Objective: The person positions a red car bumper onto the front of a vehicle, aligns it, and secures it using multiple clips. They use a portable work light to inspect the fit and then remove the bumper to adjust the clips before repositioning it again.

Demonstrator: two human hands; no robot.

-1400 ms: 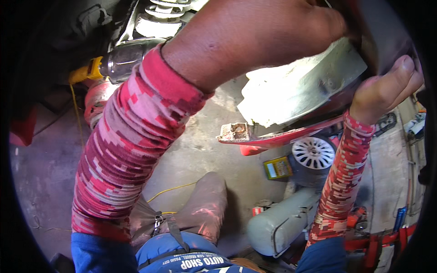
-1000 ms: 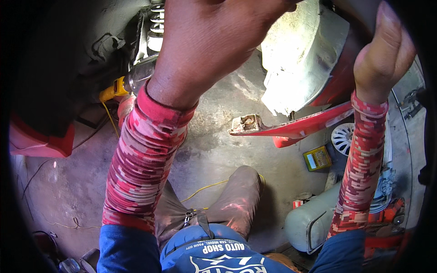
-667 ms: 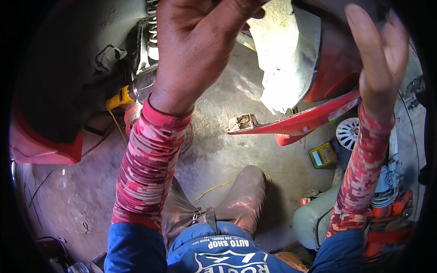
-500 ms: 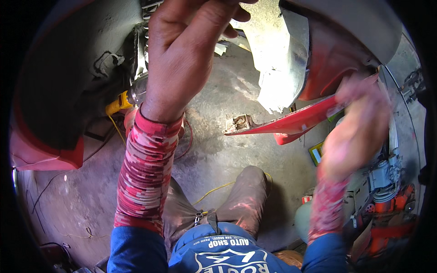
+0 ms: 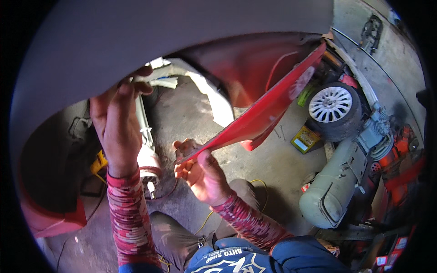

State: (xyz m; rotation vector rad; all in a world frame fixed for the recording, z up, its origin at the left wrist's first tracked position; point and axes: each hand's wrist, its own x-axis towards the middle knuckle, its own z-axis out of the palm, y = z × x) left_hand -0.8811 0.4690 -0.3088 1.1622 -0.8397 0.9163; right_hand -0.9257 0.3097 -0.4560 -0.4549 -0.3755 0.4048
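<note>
A large curved car body panel (image 5: 191, 22), matte grey outside, spans the top of the view. Its red inner face (image 5: 255, 68) shows beyond the arched cut-out. My left hand (image 5: 117, 127) is raised to the panel's lower edge at the left, with thumb and fingers closed around the rim; some fingertips are hidden. From the panel's right end a narrow red strip (image 5: 259, 116) slants down toward the middle. At the strip's lower tip my right hand (image 5: 207, 179) grips it, thumb on the near face and fingers curled underneath.
To the right stand a wheel with a white rim (image 5: 331, 104), a yellow-and-dark box (image 5: 305, 139) and a grey-green air compressor tank (image 5: 334, 195). A yellow tool (image 5: 99, 164) and a pale cylindrical part (image 5: 148, 161) are at the left. A yellow cord (image 5: 263, 184) crosses the concrete floor.
The grey panel now covers much more of the upper view. My right hand has gone from the strip's far right part to its lower left tip. My left hand appears lower and further left.
</note>
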